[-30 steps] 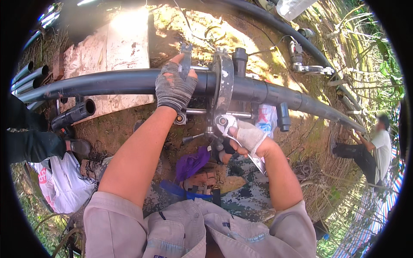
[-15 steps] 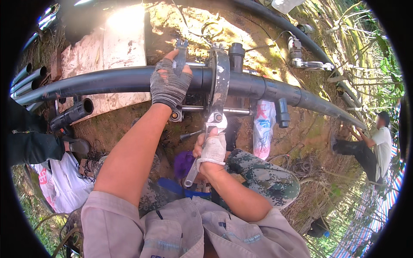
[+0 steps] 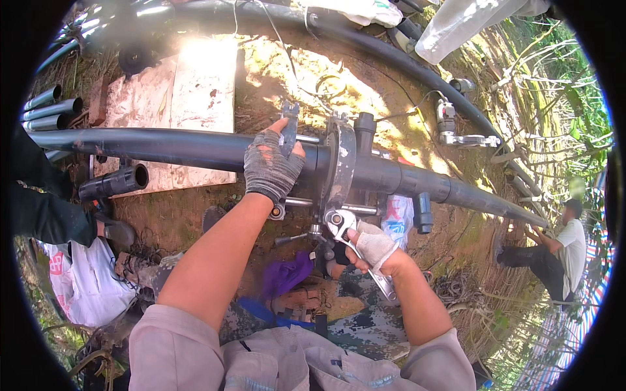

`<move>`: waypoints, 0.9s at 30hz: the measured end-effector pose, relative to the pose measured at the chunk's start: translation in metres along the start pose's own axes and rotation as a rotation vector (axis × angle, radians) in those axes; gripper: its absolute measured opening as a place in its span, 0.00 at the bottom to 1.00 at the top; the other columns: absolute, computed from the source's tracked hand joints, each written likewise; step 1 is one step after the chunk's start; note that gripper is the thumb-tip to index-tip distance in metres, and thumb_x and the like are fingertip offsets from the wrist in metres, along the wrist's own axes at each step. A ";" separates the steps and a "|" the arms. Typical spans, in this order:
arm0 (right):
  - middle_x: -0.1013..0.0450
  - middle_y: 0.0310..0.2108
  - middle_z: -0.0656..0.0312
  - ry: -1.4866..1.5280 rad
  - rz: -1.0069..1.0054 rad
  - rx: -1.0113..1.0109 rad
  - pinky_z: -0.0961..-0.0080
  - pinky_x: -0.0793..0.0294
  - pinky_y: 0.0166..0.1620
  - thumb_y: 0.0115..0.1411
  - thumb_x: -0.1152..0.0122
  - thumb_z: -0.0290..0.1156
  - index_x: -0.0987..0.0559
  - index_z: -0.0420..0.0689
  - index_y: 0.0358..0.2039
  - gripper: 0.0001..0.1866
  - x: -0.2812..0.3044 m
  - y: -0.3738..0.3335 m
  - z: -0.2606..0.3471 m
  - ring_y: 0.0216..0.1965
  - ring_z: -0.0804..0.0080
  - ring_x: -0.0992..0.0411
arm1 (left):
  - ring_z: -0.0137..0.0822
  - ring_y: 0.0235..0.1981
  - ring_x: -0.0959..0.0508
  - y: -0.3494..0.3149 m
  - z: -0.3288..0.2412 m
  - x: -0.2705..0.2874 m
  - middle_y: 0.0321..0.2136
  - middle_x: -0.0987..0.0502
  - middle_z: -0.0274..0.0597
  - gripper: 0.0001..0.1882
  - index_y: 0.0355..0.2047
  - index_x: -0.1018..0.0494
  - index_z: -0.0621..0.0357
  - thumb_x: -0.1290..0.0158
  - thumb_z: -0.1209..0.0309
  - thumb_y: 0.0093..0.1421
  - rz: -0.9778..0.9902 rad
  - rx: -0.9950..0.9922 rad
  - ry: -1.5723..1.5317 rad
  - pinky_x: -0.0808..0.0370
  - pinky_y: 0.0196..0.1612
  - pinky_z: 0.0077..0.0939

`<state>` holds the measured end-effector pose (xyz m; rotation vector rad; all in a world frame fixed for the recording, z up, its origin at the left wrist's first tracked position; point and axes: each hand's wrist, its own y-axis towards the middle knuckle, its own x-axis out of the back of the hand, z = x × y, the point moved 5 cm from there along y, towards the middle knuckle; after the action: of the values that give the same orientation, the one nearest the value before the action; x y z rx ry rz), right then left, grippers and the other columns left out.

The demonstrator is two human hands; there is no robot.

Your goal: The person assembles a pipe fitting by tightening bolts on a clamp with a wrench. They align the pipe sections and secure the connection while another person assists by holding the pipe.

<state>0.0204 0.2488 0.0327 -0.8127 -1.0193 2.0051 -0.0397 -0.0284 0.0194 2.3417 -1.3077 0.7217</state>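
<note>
A long black pipe [image 3: 163, 148] runs across the view over a dirt trench, with a metal clamp collar [image 3: 339, 168] around its joint. My left hand [image 3: 270, 166], in a grey fingerless glove, rests over the pipe just left of the collar and grips a small metal clamp piece [image 3: 289, 130] sticking up there. My right hand [image 3: 372, 246], in a white glove, holds an adjustable wrench [image 3: 349, 240] whose jaw sits at a bolt on the lower edge of the collar. Threaded rods [image 3: 306, 203] run under the pipe.
A second black pipe [image 3: 365, 49] lies farther back with a metal fitting [image 3: 450, 127]. Short pipe pieces [image 3: 114, 184] and stacked pipe ends [image 3: 49, 107] are at left beside a white bag [image 3: 85, 283]. A person [image 3: 561, 251] crouches at right. Purple cloth [image 3: 287, 274] lies below.
My right hand has swung the wrench from pointing down-left to pointing down-right, with its jaw still at the collar's lower bolt. My left hand stays on the pipe.
</note>
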 end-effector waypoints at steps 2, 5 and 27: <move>0.32 0.17 0.62 0.003 0.009 0.028 0.78 0.42 0.15 0.72 0.49 0.47 0.28 0.48 0.45 0.15 -0.004 0.006 -0.001 0.10 0.77 0.40 | 0.50 0.49 0.21 0.000 0.000 0.000 0.47 0.22 0.54 0.29 0.59 0.29 0.57 0.41 0.66 0.56 0.002 0.007 0.002 0.25 0.55 0.39; 0.32 0.17 0.63 0.046 -0.103 0.037 0.77 0.45 0.15 0.72 0.49 0.46 0.28 0.48 0.46 0.15 -0.006 0.010 -0.012 0.10 0.76 0.41 | 0.54 0.51 0.21 0.001 0.003 0.000 0.49 0.21 0.55 0.30 0.58 0.27 0.56 0.40 0.61 0.54 -0.011 0.019 -0.047 0.26 0.57 0.43; 0.35 0.16 0.64 -0.124 -0.113 0.176 0.73 0.38 0.19 0.73 0.53 0.42 0.29 0.48 0.46 0.12 -0.008 0.023 -0.011 0.15 0.74 0.36 | 0.42 0.49 0.23 0.000 0.015 -0.015 0.49 0.22 0.50 0.27 0.61 0.31 0.60 0.46 0.69 0.61 -0.036 -0.072 -0.206 0.29 0.58 0.35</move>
<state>0.0257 0.2364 0.0096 -0.5314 -0.9208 2.0336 -0.0422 -0.0268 -0.0016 2.4257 -1.3462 0.4241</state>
